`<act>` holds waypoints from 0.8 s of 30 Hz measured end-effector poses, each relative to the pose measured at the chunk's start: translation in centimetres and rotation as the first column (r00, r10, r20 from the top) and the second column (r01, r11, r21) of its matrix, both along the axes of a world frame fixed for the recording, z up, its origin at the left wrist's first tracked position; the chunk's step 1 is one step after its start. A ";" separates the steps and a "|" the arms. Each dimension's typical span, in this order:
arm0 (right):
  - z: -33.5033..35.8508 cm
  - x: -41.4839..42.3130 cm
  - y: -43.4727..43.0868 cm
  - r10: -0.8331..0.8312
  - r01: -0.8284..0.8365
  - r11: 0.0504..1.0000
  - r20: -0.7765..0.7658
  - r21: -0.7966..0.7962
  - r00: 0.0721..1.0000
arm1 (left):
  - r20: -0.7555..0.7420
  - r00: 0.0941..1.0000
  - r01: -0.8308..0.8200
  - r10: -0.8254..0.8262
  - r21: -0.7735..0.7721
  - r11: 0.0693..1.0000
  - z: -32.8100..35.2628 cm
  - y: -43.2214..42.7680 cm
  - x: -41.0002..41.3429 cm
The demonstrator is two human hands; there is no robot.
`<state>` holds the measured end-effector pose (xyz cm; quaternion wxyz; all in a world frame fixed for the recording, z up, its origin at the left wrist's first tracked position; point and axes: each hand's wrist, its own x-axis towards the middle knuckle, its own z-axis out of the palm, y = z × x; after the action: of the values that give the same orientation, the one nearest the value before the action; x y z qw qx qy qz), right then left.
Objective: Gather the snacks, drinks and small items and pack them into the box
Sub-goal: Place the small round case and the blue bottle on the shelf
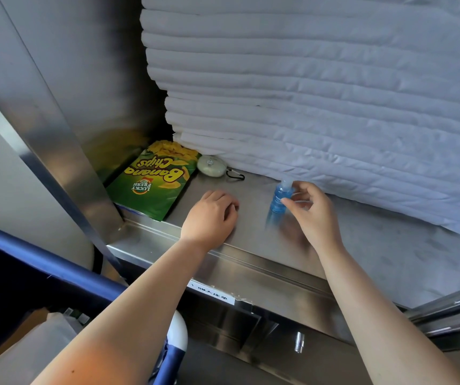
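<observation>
Stainless steel forms the shelf (362,254) on which the task's things are found. A small blue bottle (279,198) is held almost upright just above or on the steel, which of the two cannot be told. Its long axis is close to vertical, with the clear cap tipped slightly away towards the stack of folded white linen (320,93). It is pinched between the thumb and fingertips of the right hand (313,209), whose wrist is raised and whose forearm is stretched in from the lower right. The left hand (209,215) is laid palm down near the shelf's front edge, with its fingers loosely bent and their tips on the steel. Nothing is seen in its grasp. A green bag of banana chips (151,182) is laid flat at the shelf's left end. Its long axis runs front to back, its print is upside down to the viewer, and its far end is set against the linen. Beside it a pale round case (211,166) with a black clip is partly tucked under the stack. A printed label (214,295) on the shelf front is partly hidden by the left forearm. Brown cardboard (20,345) at the lower left is cut off and hard to make out.
</observation>
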<state>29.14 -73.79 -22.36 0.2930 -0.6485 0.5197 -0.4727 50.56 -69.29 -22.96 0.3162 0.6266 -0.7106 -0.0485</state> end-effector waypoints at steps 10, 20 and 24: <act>-0.2 -0.4 0.5 0.021 -0.022 1.000 -0.074 -0.003 0.997 | -0.006 1.000 -0.010 0.011 0.016 1.000 0.0 0.0 -0.1; -0.1 3.1 -2.4 -0.016 0.023 0.999 -0.248 0.023 0.969 | 0.004 1.000 -0.008 0.008 0.011 1.000 0.1 0.1 -0.1; -0.1 5.0 -4.1 -0.027 0.028 1.000 -0.250 0.001 0.968 | 0.002 1.000 -0.011 0.011 0.010 1.000 0.1 0.1 0.0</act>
<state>34.17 -77.85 -22.45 0.2201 -0.6950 0.5624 -0.3902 50.53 -69.20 -22.89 0.3125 0.6323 -0.7072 -0.0496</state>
